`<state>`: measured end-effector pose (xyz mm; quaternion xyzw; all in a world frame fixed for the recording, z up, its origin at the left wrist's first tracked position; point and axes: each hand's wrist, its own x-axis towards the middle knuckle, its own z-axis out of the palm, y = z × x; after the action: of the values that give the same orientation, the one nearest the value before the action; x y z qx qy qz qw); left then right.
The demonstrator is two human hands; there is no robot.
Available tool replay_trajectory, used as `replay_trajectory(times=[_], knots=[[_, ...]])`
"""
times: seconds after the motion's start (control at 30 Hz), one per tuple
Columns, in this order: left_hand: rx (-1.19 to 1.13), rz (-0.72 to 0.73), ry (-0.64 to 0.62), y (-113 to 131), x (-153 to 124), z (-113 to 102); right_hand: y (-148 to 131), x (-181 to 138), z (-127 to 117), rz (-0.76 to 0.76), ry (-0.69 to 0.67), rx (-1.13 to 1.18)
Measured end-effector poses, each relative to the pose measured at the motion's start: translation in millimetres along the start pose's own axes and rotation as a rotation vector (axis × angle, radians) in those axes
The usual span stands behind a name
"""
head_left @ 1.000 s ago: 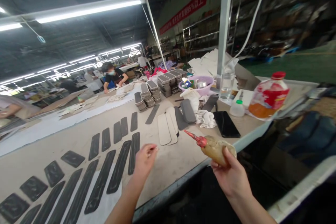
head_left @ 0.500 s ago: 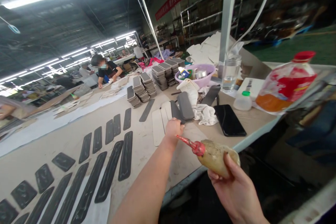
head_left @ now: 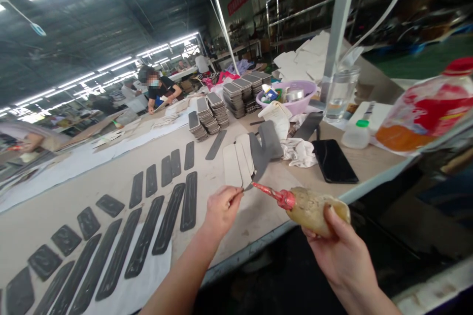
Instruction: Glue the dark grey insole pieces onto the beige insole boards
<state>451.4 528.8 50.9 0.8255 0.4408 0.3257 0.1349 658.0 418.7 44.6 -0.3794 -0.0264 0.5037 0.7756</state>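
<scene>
In my right hand (head_left: 342, 241) is a yellowish squeeze bottle (head_left: 314, 209) with a red nozzle, which points left, with fingers and thumb wrapped round it. My left hand (head_left: 223, 209) is closed in a pinch at the lower end of a dark grey strip (head_left: 261, 165). The strip slants up from the fingertips towards a pile of pale (head_left: 232, 165) and grey pieces. Left of my left hand, several long dark strips (head_left: 168, 219) with a glossy wet-looking coating lie in a row, and shorter dark pieces (head_left: 66, 239) lie behind them.
Stacks of grey-topped pieces (head_left: 212, 113) stand further back, beside a purple basket (head_left: 295, 104). To the right are a white cloth (head_left: 299, 151), a black phone (head_left: 335, 161), a small green-capped bottle (head_left: 355, 134), a glass (head_left: 340, 94) and a large red-capped jug (head_left: 424, 108). A co-worker (head_left: 162, 88) works across the table.
My left hand has drawn back from the pile towards me and left, pinching a grey strip's end. My right hand still grips the squeeze bottle. The view has shifted slightly.
</scene>
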Motion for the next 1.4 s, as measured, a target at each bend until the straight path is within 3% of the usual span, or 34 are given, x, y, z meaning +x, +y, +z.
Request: replay_trajectory(times=[0.07, 0.17, 0.3, 0.43, 0.6, 0.73, 0.83, 1.07, 1.4], knots=[[0.058, 0.072, -0.094, -4, -45, -20, 2, -3, -1, -0.048, -0.033, -0.051], [0.152, 0.064, -0.170, -21, -101, -39, 9, -8, -2, -0.153, -0.103, -0.198], [0.203, -0.003, -0.189, -45, -141, -51, 22, -18, 3, -0.317, -0.255, -0.626], [0.189, -0.057, -0.195, -51, -154, -54, 34, -27, 12, -0.451, -0.475, -0.972], [0.152, -0.040, -0.191, -53, -160, -53, 51, -34, 24, -0.608, -0.695, -1.078], [0.160, -0.014, -0.209, -56, -161, -53, 65, -36, 31, -0.862, -0.895, -1.210], [0.172, -0.014, -0.218, -57, -161, -53, 73, -37, 34, -0.960, -0.962, -1.261], [0.156, -0.019, -0.212, -57, -161, -52, 74, -33, 30, -0.996, -0.950, -1.321], [0.109, -0.040, -0.167, -55, -159, -50, 46, -14, 16, -1.159, -0.604, -1.438]])
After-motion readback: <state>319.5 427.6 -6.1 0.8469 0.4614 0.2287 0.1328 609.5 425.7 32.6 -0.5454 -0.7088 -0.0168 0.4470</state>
